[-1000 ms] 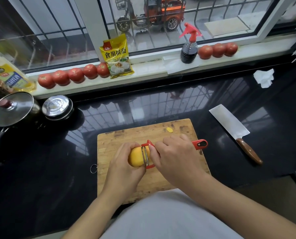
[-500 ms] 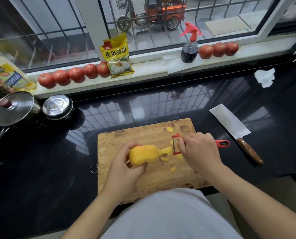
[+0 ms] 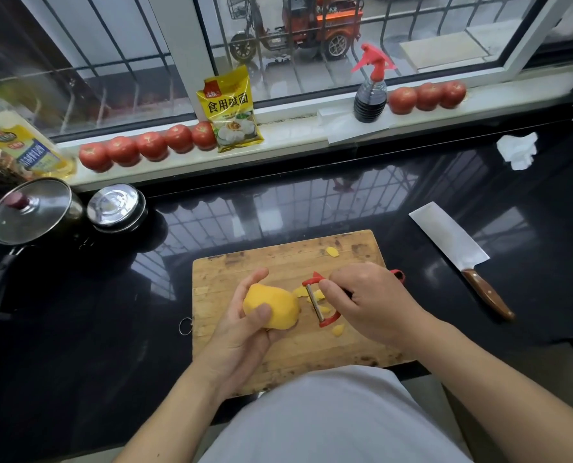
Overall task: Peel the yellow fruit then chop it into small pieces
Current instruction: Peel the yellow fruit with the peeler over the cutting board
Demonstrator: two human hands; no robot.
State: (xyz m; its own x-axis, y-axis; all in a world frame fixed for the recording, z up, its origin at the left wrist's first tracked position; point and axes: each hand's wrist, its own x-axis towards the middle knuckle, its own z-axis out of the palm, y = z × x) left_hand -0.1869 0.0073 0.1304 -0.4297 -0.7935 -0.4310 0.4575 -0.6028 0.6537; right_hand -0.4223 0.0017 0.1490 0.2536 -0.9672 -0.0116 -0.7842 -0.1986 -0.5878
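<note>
Wooden cutting board (image 3: 245, 272) sits lower centre of frame on black counter (image 3: 77, 329). Cleaver (image 3: 458, 255) lies right of board, handle toward lower right. Left hand (image 3: 245, 324) cups yellow fruit (image 3: 273, 305) over board centre, thumb on top; fruit's long axis runs roughly left-right, narrower end pointing upper left. Right hand (image 3: 370, 304) clamped on red peeler (image 3: 321, 304), blade just right of fruit. Peel scraps (image 3: 337, 330) underneath.
</note>
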